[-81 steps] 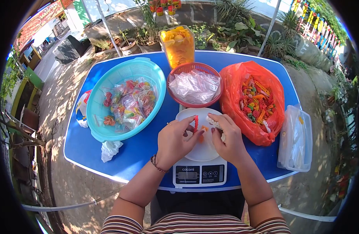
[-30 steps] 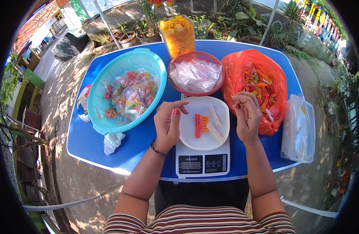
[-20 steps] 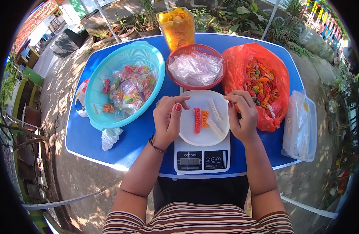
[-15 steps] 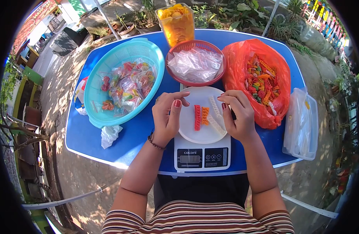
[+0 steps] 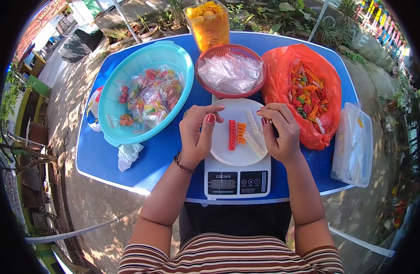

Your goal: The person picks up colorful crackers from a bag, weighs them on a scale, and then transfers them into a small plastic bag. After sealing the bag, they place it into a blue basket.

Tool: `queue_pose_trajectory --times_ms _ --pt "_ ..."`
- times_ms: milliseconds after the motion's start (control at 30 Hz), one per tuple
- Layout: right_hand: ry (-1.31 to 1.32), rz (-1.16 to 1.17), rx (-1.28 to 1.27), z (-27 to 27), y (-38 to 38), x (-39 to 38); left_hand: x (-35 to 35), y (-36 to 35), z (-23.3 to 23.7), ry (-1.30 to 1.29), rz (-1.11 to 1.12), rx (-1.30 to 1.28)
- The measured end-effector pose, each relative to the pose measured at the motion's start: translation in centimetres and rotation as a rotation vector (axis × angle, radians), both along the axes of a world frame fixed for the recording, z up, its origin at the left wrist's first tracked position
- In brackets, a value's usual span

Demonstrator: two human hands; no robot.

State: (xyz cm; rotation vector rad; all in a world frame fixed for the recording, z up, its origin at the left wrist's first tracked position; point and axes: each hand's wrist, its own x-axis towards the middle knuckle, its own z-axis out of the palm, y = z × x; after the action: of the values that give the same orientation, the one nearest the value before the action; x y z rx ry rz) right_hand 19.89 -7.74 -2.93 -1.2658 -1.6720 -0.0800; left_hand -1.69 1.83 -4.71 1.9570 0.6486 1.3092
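Between the hands, on the white plate (image 5: 239,157), ridged snack sticks lie pointing away: red stick (image 5: 231,135) nearer left hand (image 5: 196,137), white sticks (image 5: 254,144) nearer right hand (image 5: 279,134). Left loosely curled, empty; right curled, contents unclear.

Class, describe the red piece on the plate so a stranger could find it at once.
On the blue table, a scale sits at the near edge with a white plate on top. The red piece is the leftmost strip, beside a shorter orange piece and two white ones.
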Motion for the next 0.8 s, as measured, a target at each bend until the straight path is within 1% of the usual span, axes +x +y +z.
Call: queue_pose_trajectory --times_ms 200,400,500,600,800 --pt "0.003 0.004 0.012 0.0 0.1 0.0 -0.3 0.2 -0.1 0.059 -0.022 0.056" --pt "-0.021 0.004 0.01 0.0 0.1 -0.2 -0.4 0.1 0.5 0.122 0.003 0.023" --pt "-0.053 0.012 0.012 0.0 0.2 -0.4 -0.4 0.3 0.9 0.155 -0.001 0.138" --pt "-0.098 0.025 0.007 0.3 0.3 -0.8 -0.1 0.2 1.3 0.152 0.012 0.184" --pt "-0.206 -0.006 -0.01 0.7 2.1 -1.1 -0.2 0.5 1.2 0.115 -0.02 0.133"
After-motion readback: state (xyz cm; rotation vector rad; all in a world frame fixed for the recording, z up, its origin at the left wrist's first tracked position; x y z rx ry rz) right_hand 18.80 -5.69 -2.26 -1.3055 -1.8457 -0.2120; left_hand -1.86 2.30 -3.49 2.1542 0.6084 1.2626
